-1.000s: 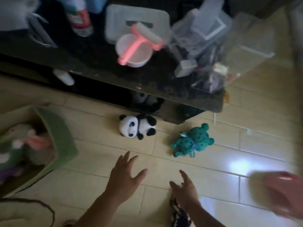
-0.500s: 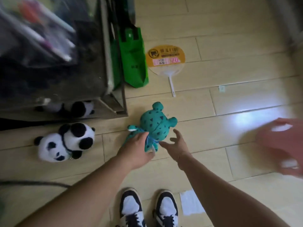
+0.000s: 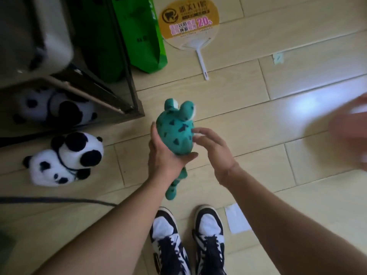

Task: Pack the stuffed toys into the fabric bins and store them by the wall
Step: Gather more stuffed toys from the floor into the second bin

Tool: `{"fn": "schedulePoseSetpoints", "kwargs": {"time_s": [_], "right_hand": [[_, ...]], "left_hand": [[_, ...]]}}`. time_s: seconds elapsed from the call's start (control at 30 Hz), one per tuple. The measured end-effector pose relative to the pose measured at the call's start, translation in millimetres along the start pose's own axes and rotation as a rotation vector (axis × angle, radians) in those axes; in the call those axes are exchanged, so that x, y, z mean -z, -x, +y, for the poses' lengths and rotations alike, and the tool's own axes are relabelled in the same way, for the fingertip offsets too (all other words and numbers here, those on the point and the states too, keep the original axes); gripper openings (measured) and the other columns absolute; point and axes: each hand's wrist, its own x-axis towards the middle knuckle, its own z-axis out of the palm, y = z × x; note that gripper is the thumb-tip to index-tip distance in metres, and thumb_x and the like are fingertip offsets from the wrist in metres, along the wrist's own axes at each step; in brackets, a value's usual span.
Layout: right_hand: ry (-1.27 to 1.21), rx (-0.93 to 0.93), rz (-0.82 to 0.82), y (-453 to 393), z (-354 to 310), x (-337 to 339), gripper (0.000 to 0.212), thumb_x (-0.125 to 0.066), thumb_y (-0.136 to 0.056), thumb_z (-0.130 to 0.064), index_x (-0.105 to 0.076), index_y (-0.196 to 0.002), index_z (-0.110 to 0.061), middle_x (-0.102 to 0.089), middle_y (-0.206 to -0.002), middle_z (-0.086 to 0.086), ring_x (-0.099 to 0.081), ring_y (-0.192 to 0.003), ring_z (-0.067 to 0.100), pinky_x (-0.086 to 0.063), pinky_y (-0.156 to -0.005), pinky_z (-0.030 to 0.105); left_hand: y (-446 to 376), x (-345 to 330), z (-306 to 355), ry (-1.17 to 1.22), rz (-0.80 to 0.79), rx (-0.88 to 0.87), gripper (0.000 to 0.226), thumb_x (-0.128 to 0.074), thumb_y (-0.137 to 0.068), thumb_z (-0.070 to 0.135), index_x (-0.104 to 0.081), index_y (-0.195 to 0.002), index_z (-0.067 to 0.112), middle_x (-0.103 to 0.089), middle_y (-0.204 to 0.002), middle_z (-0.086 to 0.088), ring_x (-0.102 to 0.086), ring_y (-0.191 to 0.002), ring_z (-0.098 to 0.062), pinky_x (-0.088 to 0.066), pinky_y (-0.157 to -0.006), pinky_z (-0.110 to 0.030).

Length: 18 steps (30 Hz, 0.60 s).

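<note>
Gripping the teal toy (image 3: 177,135) from below, the left hand (image 3: 164,157) cups it; the right hand's (image 3: 213,147) relaxed fingertips (image 3: 195,132) touch its side.

Both bare forearms extended forward and down, converging. Left hand (image 3: 165,155) palm up, thumb and fingers curled round the teal stuffed toy (image 3: 176,135). Right hand (image 3: 215,147) alongside, fingers relaxed, fingertips (image 3: 196,132) touching the toy's side
</note>
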Motion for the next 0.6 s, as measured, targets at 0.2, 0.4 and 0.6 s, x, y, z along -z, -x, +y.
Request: {"fn": "schedulePoseSetpoints", "kwargs": {"time_s": [0.2, 0.4, 0.6], "right_hand": [[0.026, 0.095, 0.154, 161, -77, 29, 0.060, -0.078, -0.069, -0.053, -0.061, -0.122, -0.029, -0.065, -0.126, 0.001, -0.061, -0.116, 0.016, -0.050, -0.096, 0.040], [0.208, 0.126, -0.254, 261, -178, -25, 0.075, -0.070, -0.060, -0.058, -0.064, -0.118, -0.010, -0.075, -0.108, 0.006, -0.072, -0.099, 0.021, -0.060, -0.075, 0.031], [0.625, 0.375, -0.452, 293, -231, -146, 0.082, -0.073, -0.063, -0.069, -0.037, -0.134, -0.047, -0.070, -0.117, -0.004, -0.070, -0.102, 0.014, -0.059, -0.083, 0.040]], "left_hand": [[143, 117, 70, 0.942, -0.443, 0.247, 0.082, -0.091, -0.040, 0.025, -0.062, -0.117, 0.015, -0.073, -0.105, -0.003, -0.068, -0.099, -0.024, -0.056, -0.072, -0.028], [230, 231, 122, 1.291, -0.543, 0.206, 0.091, -0.098, -0.035, 0.019, -0.066, -0.119, 0.007, -0.069, -0.117, -0.019, -0.067, -0.103, -0.036, -0.056, -0.081, -0.043], [252, 357, 110, 1.150, -0.083, -0.031, 0.088, -0.090, -0.056, 0.046, -0.053, -0.132, 0.025, -0.065, -0.128, -0.005, -0.062, -0.118, -0.026, -0.052, -0.093, -0.046]]}}
